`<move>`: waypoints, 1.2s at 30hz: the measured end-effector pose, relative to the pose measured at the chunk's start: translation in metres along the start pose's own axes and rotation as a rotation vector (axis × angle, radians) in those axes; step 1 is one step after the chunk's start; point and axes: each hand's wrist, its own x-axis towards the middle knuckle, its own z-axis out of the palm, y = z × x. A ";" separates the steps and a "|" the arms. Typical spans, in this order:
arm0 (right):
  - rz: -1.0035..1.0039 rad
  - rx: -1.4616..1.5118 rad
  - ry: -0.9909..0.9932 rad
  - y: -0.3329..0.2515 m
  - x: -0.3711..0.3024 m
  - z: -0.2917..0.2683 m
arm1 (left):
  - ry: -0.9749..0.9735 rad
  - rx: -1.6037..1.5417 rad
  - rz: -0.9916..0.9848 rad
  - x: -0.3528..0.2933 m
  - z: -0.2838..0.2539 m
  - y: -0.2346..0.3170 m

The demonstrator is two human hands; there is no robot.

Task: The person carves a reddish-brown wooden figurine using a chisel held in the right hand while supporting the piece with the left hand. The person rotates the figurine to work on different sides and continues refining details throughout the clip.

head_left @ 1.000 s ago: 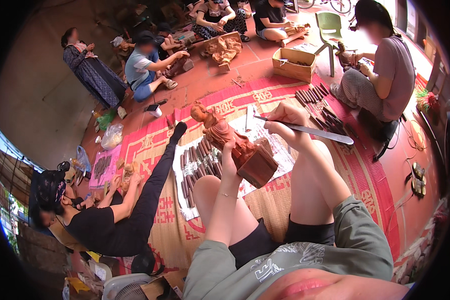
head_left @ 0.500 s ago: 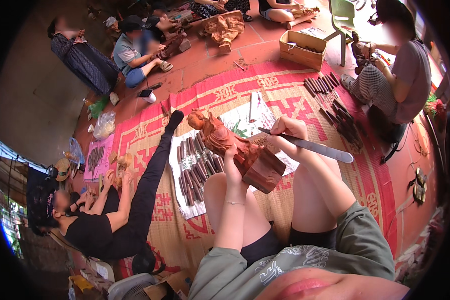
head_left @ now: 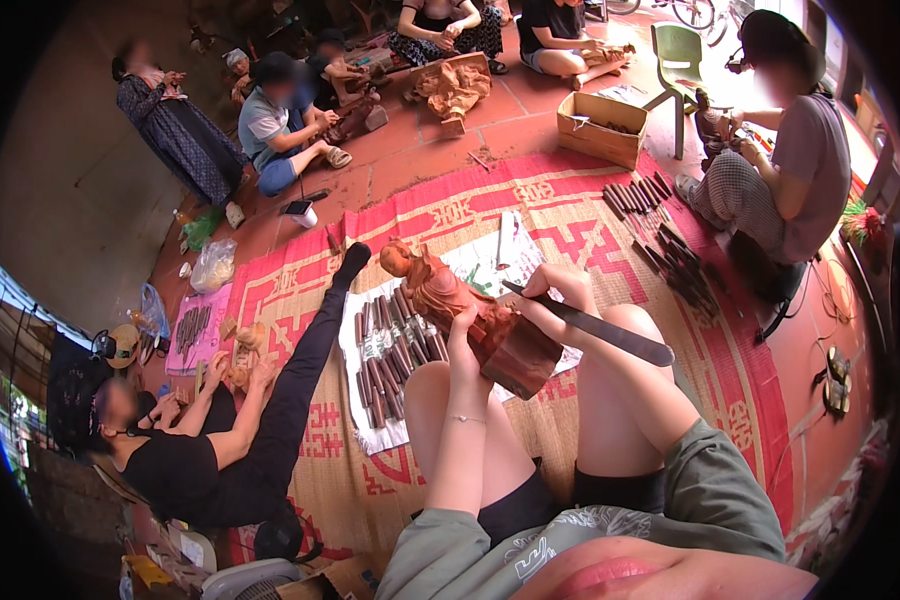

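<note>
A reddish-brown carved wooden figure [head_left: 438, 290] leans tilted above my lap, its rounded head toward the far left and its block base toward me. My left hand [head_left: 464, 342] is closed around its lower part, just above the base. In my right hand [head_left: 564, 290] is a long, flat metal file [head_left: 625, 338], gripped near its narrow end. The narrow tip points left toward the figure's side, and the broad end sticks out to the right over my leg. Whether the tip touches the wood I cannot tell.
Wood-handled carving tools [head_left: 390, 345] lie on a white cloth beyond my left knee. More tools [head_left: 675, 265] are spread on the red-patterned mat [head_left: 570, 440] at right. A wooden box [head_left: 602, 140] stands farther back. Several people sit around carving; one person's leg [head_left: 310, 340] stretches along my left.
My right hand and the file have shifted slightly left and down, and the file's broad face looks darker. The view has shifted a little. Both holds are unchanged.
</note>
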 end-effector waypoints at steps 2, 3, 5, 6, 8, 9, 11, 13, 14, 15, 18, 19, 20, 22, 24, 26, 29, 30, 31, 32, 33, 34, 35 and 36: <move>0.048 0.056 0.001 0.003 -0.002 0.001 | 0.003 -0.012 -0.009 0.000 0.001 -0.002; 0.073 0.083 0.002 0.004 -0.002 0.001 | -0.020 -0.019 -0.016 0.000 0.001 -0.002; 0.088 0.127 -0.005 0.002 -0.003 0.000 | -0.064 -0.033 -0.026 0.000 0.000 -0.001; 0.094 0.124 -0.016 -0.001 -0.003 -0.001 | -0.126 -0.080 -0.027 0.000 -0.001 0.000; 0.082 0.131 -0.020 0.002 -0.005 0.001 | -0.135 -0.129 -0.023 0.001 -0.006 -0.003; 0.077 0.138 -0.012 0.002 -0.005 0.002 | -0.139 -0.154 -0.020 0.002 -0.007 -0.004; 0.075 0.156 0.002 -0.002 -0.005 0.005 | -0.170 -0.142 0.043 0.003 -0.008 -0.001; 0.134 0.245 0.006 0.003 -0.008 0.007 | -0.104 -0.098 0.079 0.003 -0.006 -0.003; 0.162 0.293 0.008 0.004 -0.010 0.009 | -0.148 -0.146 0.078 0.007 -0.009 -0.005; 0.190 0.344 0.011 0.003 -0.009 0.010 | -0.187 -0.193 0.081 0.010 -0.012 -0.005; 0.193 0.302 0.010 0.007 -0.010 0.011 | -0.266 -0.141 0.084 0.009 -0.011 -0.002; 0.180 0.266 0.011 0.008 -0.012 0.012 | -0.238 -0.217 0.065 0.009 -0.012 -0.005; 0.176 0.235 0.002 0.005 -0.009 0.012 | -0.212 -0.214 0.079 0.007 -0.008 -0.002; 0.154 0.178 -0.012 0.002 -0.009 0.014 | -0.220 -0.266 0.062 0.006 -0.012 -0.002; 0.166 0.143 -0.087 -0.003 -0.007 0.014 | -0.135 -0.171 0.081 0.005 -0.008 -0.001; 0.114 0.114 -0.117 -0.001 -0.007 0.016 | -0.060 -0.122 0.064 0.003 -0.005 0.000; 0.118 0.069 -0.128 -0.001 -0.003 0.020 | 0.020 0.001 0.006 -0.002 -0.001 0.004; 0.131 0.101 -0.117 0.000 -0.003 0.021 | 0.006 0.034 -0.007 0.000 -0.003 0.003; 0.146 0.111 -0.119 0.002 -0.002 0.021 | -0.009 0.067 -0.020 0.004 -0.007 0.000; 0.166 0.127 -0.116 0.003 -0.003 0.021 | -0.019 0.106 -0.037 0.004 -0.010 0.000; 0.186 0.142 -0.113 0.004 -0.005 0.022 | -0.030 0.075 -0.031 0.003 -0.010 0.000; 0.193 0.116 -0.116 0.003 -0.004 0.021 | -0.040 0.044 -0.026 0.001 -0.007 0.000; 0.185 0.080 -0.075 0.006 -0.006 0.020 | -0.052 0.009 -0.020 -0.001 -0.003 -0.001; 0.209 0.049 -0.059 0.006 -0.008 0.019 | -0.038 0.024 -0.018 -0.003 0.000 -0.002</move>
